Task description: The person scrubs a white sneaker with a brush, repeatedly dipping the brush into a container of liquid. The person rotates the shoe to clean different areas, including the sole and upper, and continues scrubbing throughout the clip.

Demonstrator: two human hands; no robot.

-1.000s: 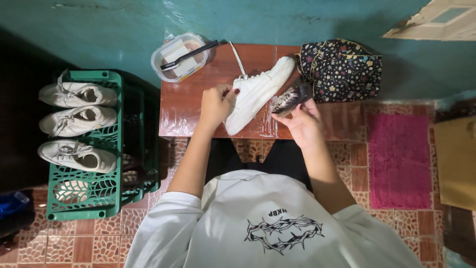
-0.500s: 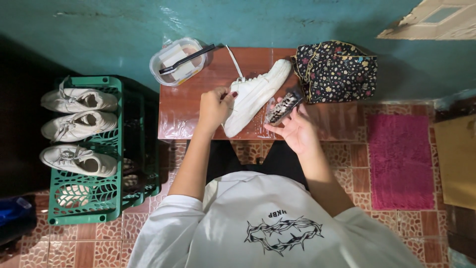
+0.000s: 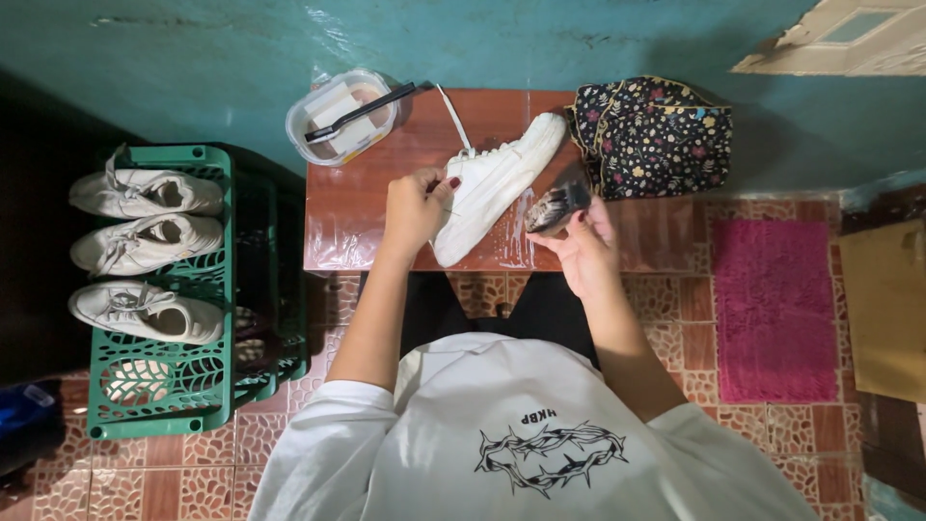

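- A clear plastic tub (image 3: 340,118) with a rounded rim stands at the far left corner of the reddish-brown counter (image 3: 352,217); a pale block lies inside it, and a dark-handled brush (image 3: 359,112) lies slantwise across its top.
- A dark pouch (image 3: 656,135) with a small flower print lies at the counter's far right corner, against the teal wall (image 3: 482,39).
- A green plastic crate (image 3: 159,386) stands on the tiled floor left of the counter, with three pale shoes (image 3: 145,251) laid in a row on top.
- A pink mat (image 3: 772,309) lies on the floor to the right, beside a brown cardboard piece (image 3: 883,309).
- The left hand (image 3: 415,207) is curled closed around the heel end of a white sneaker (image 3: 497,183), which lies slantwise on the counter's middle, toe toward the pouch, a lace (image 3: 453,116) trailing toward the wall.
- The right hand (image 3: 579,246) is closed around a bristled scrub brush (image 3: 555,207), held just beside the sneaker's sole; whether the bristles touch it cannot be told.
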